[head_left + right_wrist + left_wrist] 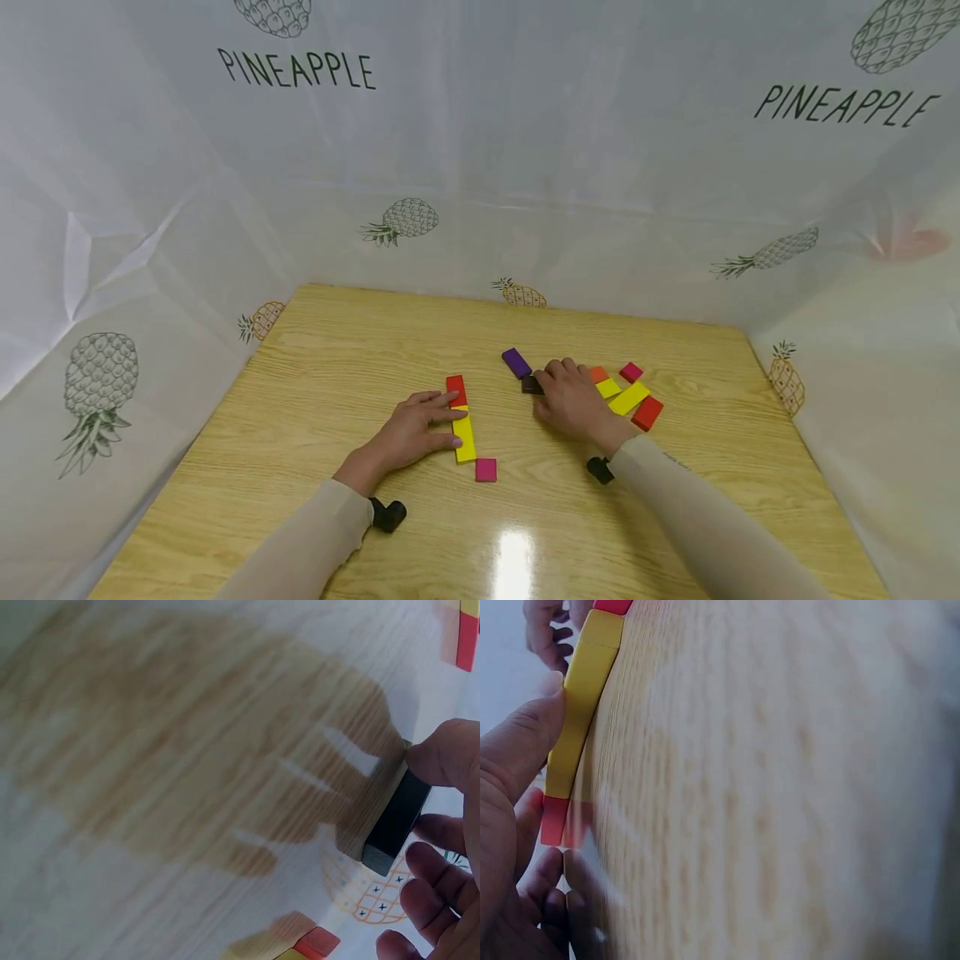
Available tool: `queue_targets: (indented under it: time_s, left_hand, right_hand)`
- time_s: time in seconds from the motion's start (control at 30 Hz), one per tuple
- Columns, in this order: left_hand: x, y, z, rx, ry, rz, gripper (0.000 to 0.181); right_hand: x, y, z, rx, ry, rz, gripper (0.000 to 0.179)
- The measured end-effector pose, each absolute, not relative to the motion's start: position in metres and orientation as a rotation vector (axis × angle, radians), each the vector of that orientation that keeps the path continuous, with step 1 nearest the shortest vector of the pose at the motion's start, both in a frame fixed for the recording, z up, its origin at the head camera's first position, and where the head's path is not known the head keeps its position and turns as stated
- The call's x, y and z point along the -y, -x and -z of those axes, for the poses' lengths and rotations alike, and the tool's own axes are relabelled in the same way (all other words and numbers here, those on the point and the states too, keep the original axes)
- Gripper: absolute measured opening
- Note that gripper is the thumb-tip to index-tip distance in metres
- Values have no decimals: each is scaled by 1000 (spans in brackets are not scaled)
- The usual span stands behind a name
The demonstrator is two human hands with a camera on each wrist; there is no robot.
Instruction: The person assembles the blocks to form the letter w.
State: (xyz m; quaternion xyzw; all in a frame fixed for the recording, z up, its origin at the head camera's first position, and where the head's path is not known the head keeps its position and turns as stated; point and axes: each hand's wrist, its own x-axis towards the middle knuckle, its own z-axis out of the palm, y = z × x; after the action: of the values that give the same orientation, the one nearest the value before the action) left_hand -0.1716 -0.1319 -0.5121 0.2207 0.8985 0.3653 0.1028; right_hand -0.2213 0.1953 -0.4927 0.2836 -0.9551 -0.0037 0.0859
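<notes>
My left hand [408, 429] rests its fairly straight fingers on a line of blocks: a red block [455, 383] at the far end and a yellow block [464, 442] nearer me. In the left wrist view the thumb touches the side of the yellow block [585, 697]. A pink square block [486, 470] lies at the line's near right corner. Farther right, my right hand [573, 400] pinches a black block [394, 825] between thumb and index finger, low at the table. Just beyond the black block lies a purple block [516, 363].
Right of my right hand several loose blocks lie close together, among them an orange block [598, 374], a long yellow block [630, 397], a red block [647, 412] and a pink block [632, 372]. A pineapple-print sheet [465, 167] encloses the wooden table [360, 333] at the back and sides.
</notes>
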Motion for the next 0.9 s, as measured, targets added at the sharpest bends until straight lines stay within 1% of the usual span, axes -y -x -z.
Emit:
queue_targets:
  time_s: [0.1,0.27,0.4,0.5,0.7,0.9]
  left_hand:
    - [132,171,512,-2650,-646,-1082,49]
    - [131,171,513,-2654,-639,-1082,49]
    - [131,171,513,-2654,-636,-1084,49]
    - [131,172,514,-2659,-636,-1084,49]
    - [132,172,514,-2667,-635,-1076,48]
    - [133,171,514,-2663,-637,-1076,48]
  right_hand:
    - [-196,220,494,2838,-874,-3,40]
    - [-199,217,492,2816,-953,-89,29]
    - [-203,213,491,2776,-986,-128,27]
    - [-207,212,491,2747,-956,-125,27]
    - [-211,209,492,2750,-812,-149,38]
    - [-212,204,495,2826,-690,-75,61]
